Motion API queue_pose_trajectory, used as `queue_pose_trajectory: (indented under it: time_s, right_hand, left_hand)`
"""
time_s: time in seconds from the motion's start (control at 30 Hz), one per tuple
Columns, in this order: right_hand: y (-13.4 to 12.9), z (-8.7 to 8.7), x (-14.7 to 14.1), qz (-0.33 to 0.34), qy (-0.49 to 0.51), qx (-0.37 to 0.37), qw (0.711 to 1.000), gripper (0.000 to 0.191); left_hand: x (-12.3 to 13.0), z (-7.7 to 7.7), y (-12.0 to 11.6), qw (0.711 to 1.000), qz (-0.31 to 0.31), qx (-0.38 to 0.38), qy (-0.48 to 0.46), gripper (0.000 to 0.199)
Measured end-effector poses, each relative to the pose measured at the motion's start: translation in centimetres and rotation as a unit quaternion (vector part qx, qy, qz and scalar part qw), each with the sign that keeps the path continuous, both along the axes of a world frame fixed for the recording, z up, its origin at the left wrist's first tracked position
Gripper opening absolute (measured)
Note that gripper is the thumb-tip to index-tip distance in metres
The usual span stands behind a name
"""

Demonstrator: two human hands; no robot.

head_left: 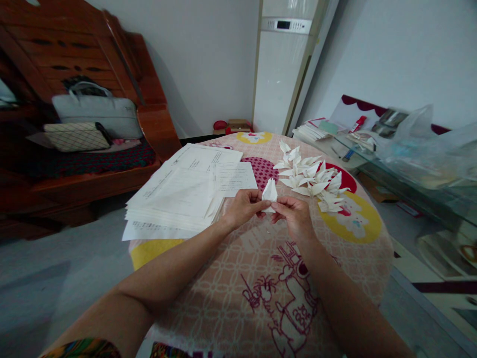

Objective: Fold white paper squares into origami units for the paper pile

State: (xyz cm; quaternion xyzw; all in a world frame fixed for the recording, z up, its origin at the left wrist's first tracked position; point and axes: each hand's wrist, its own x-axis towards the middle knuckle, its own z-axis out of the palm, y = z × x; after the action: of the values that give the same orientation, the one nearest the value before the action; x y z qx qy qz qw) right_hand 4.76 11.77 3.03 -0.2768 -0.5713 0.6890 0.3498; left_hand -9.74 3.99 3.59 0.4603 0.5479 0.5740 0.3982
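A small piece of folded white paper (270, 193), narrow and pointed at the top, is held upright over the middle of the round table. My left hand (245, 206) pinches its lower left side, and my right hand (294, 214) grips the lower right, the two thumbs nearly meeting in front. Some of the fingers behind the paper are hidden. Beyond my right hand lies a heap of folded white paper cranes (311, 174). To the left of my left hand is a thick stack of printed paper sheets (179, 189).
A patterned cloth (223, 298) covers the round table. On the right, a glass-topped table (413, 184) bears a plastic bag (428, 144) and papers. A wooden bench (156, 129) with a grey bag (100, 117) stands at the left. Behind rises a tall white air conditioner (279, 74).
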Motion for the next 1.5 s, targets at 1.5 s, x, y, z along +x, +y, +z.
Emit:
queue_pose_trajectory:
  time_s: [1.5]
  right_hand:
    - [-0.26, 0.44, 0.21, 0.159, -0.048, -0.036, 0.985, 0.027]
  left_hand:
    - [-0.53, -0.76, 0.21, 0.998, 0.048, 0.025, -0.03, 0.035]
